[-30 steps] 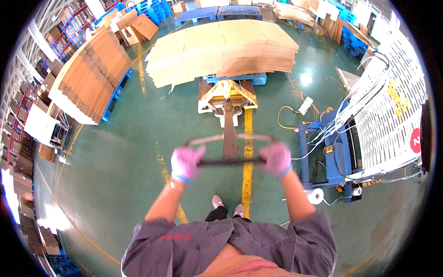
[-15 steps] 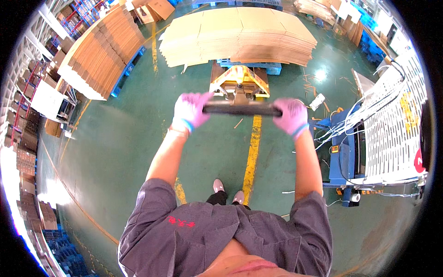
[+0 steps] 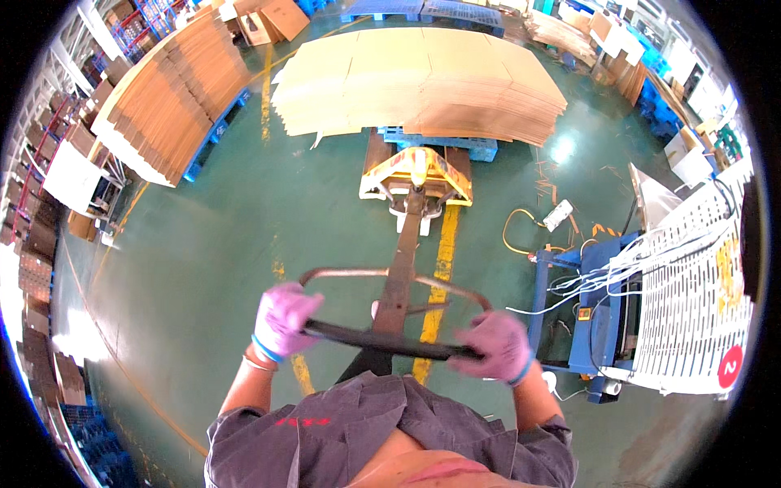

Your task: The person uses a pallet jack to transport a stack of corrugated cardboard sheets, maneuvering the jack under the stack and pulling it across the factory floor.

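Both my hands wear pink gloves and grip the black handle bar (image 3: pixel 390 340) of a yellow pallet jack (image 3: pixel 416 175). My left hand (image 3: pixel 286 319) is closed round the bar's left end, my right hand (image 3: pixel 496 346) round its right end. The handle shaft (image 3: pixel 401 264) leans toward me, with the bar low before my chest. Beyond the jack's yellow body lies a stack of flat cardboard sheets (image 3: pixel 419 77) on a blue pallet (image 3: pixel 480 149). Whether the forks reach fully under that pallet is hidden by the sheets.
Another cardboard stack (image 3: pixel 171 102) stands on a blue pallet at the left. To the right is a blue machine frame (image 3: pixel 598 317) with white strapping bands (image 3: pixel 610 268) and a white slotted panel (image 3: pixel 691 301). A yellow cable (image 3: pixel 506 232) and a white power strip (image 3: pixel 558 215) lie on the green floor.
My hands have drawn the handle bar down and toward me, so its shaft now shows at a slant. The jack and stack appear slightly nearer and lower in view.
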Action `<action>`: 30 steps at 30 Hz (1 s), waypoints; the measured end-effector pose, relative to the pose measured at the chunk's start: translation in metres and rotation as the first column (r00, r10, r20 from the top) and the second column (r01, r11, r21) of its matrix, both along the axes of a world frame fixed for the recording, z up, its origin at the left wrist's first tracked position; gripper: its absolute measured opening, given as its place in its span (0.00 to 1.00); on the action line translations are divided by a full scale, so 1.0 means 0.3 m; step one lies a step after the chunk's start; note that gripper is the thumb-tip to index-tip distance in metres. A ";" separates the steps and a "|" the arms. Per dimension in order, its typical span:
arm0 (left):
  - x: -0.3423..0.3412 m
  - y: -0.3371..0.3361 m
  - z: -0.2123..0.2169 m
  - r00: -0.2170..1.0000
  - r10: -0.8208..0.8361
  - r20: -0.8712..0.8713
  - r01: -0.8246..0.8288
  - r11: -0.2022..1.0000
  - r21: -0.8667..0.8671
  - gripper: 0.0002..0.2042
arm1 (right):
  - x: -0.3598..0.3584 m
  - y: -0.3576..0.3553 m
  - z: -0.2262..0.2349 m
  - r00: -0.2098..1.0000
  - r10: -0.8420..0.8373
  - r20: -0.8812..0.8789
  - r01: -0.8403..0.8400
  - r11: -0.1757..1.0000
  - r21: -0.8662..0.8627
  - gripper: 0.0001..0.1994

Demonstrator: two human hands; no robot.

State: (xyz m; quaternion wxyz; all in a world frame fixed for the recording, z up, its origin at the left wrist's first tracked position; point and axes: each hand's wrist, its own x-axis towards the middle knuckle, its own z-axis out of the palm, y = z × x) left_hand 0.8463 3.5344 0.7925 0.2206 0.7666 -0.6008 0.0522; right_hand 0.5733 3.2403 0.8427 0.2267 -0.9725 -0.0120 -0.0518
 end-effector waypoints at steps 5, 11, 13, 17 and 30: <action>0.419 -0.406 0.190 0.980 0.136 0.148 -0.014 0.781 -0.624 0.30 | 0.358 -0.318 0.164 0.692 -0.347 0.633 0.357 0.927 0.117 0.09; 0.865 -0.983 0.414 0.968 0.196 0.158 -0.063 0.797 -0.601 0.31 | 0.865 -0.818 0.285 0.156 -0.693 0.704 0.566 0.646 0.511 0.18; 1.026 -1.153 0.448 0.961 0.208 0.182 -0.071 0.822 -0.565 0.29 | 1.042 -1.009 0.294 0.144 -0.702 0.698 0.551 0.642 0.532 0.19; 1.307 -1.466 0.448 0.948 0.256 0.190 -0.124 0.846 -0.519 0.26 | 1.336 -1.302 0.342 0.180 -0.814 0.552 0.617 0.531 0.582 0.23; 1.426 -1.676 0.454 0.898 0.373 0.232 -0.202 0.819 -0.537 0.26 | 1.622 -1.688 0.311 0.302 -0.611 0.732 0.541 0.742 0.396 0.17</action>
